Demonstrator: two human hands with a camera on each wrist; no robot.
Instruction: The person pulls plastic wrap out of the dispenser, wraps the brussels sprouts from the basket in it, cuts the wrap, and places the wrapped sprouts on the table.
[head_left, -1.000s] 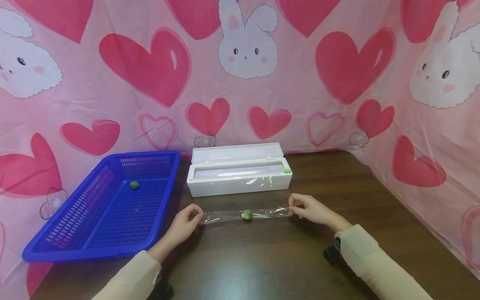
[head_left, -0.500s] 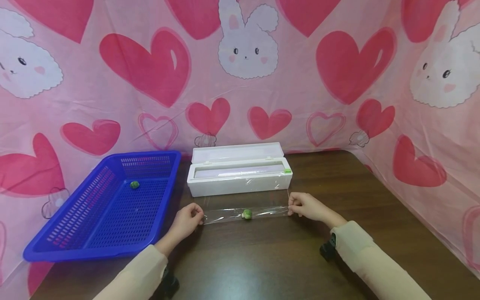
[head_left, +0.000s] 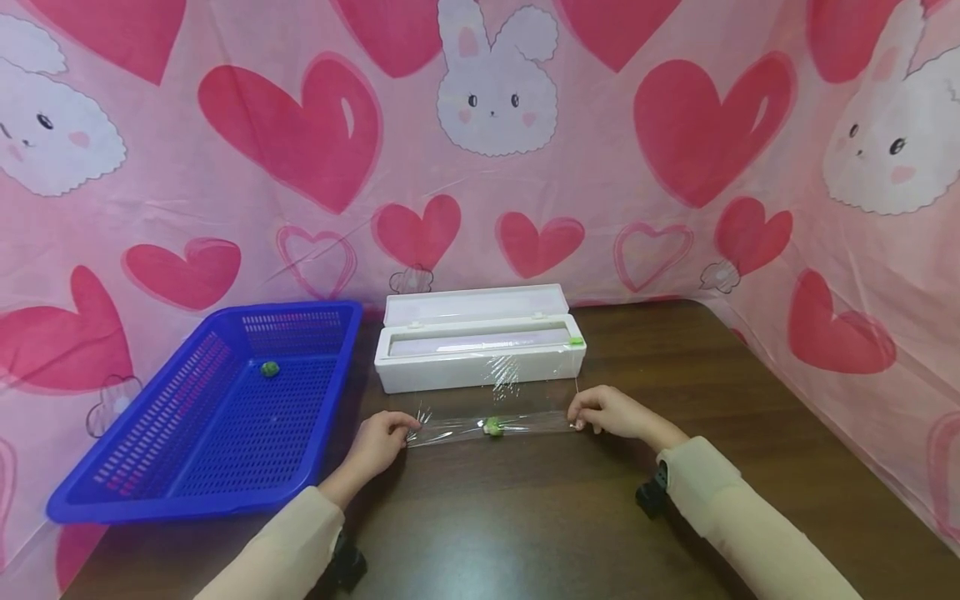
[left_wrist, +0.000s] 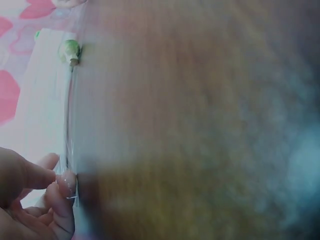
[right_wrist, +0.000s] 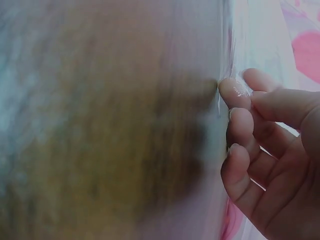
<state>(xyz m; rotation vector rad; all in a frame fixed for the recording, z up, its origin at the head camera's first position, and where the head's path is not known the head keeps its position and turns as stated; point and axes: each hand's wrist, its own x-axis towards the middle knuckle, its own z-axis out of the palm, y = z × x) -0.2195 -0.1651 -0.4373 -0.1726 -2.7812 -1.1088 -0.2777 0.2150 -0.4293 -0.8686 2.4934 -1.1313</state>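
Note:
A clear sheet of cling film (head_left: 534, 423) runs from the front of the white cling film dispenser (head_left: 450, 375) toward me, its near edge gathered into a narrow band. A small green Brussels sprout (head_left: 492, 427) sits in the middle of that band, pale stem end pointing left. My left hand (head_left: 381, 442) pinches the band's left end between thumb and fingertips, and the left wrist view shows film over the fingertips (left_wrist: 67, 182). At the right end, my right hand (head_left: 617, 414) pinches film between thumb and index finger, other fingers curled loosely.
The dispenser's lid (head_left: 476, 306) stands raised at the back, and a green tab (head_left: 576, 342) sits at its right end. On the left, a blue plastic basket (head_left: 318, 433) contains another sprout (head_left: 270, 368). Brown wooden tabletop (head_left: 510, 525) extends in front. A pink printed cloth (head_left: 585, 167) hangs behind.
My right hand has shifted slightly left. My left fingers have stretched a little further right over the film's end. More film shows between the band and the dispenser; the sprout has turned slightly.

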